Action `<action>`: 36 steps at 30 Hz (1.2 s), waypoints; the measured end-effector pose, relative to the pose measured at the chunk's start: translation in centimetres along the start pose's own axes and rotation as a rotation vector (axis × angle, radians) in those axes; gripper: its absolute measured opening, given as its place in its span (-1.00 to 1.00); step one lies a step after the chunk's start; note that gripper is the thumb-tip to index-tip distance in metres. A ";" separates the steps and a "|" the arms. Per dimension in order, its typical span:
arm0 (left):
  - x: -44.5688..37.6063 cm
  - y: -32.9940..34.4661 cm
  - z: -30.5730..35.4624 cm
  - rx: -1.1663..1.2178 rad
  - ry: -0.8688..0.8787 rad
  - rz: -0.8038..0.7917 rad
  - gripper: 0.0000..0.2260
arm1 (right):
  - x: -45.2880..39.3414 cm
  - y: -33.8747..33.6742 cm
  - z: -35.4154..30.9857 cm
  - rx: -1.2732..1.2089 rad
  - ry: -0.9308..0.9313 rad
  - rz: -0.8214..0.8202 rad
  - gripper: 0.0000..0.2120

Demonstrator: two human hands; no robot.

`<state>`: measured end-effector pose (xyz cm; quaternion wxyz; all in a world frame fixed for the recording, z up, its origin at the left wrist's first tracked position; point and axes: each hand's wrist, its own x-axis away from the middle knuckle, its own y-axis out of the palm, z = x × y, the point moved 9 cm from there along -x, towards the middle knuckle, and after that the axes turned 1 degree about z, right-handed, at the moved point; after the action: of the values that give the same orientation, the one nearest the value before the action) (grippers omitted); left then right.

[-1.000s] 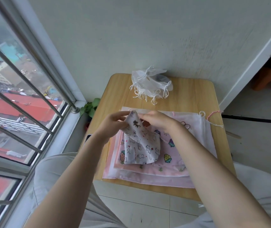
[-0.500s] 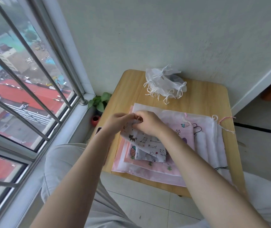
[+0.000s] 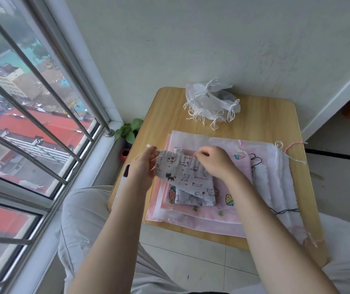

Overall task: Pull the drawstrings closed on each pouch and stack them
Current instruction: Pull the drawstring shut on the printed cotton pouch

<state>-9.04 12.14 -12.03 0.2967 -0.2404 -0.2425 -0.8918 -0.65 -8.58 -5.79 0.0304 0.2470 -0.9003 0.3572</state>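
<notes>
I see cat-print pouch [image 3: 185,177] held up over flat pouch stack [image 3: 201,211] on table [image 3: 261,122]. Left hand [image 3: 143,164] pinches drawstring [image 3: 150,147] at pouch's left top corner. Right hand [image 3: 213,160] pinches gathered top edge at right. Pouch mouth partly bunched between hands. Pile of white mesh pouches [image 3: 210,103] at table's far edge, well apart from stack.

arms: bare, no sleeves in view | hands [image 3: 214,162]: no rings or gloves | trousers [image 3: 80,219]: light grey
</notes>
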 end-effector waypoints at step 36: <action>0.3 -2.4 -0.9 0.105 0.049 0.240 -0.89 | 2.1 0.5 5.5 -0.150 0.141 0.090 -0.68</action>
<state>-11.10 13.21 -13.23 0.4193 -0.2300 -0.2509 -0.8417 -2.03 -12.77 -9.73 0.0960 0.1773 -0.9303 0.3065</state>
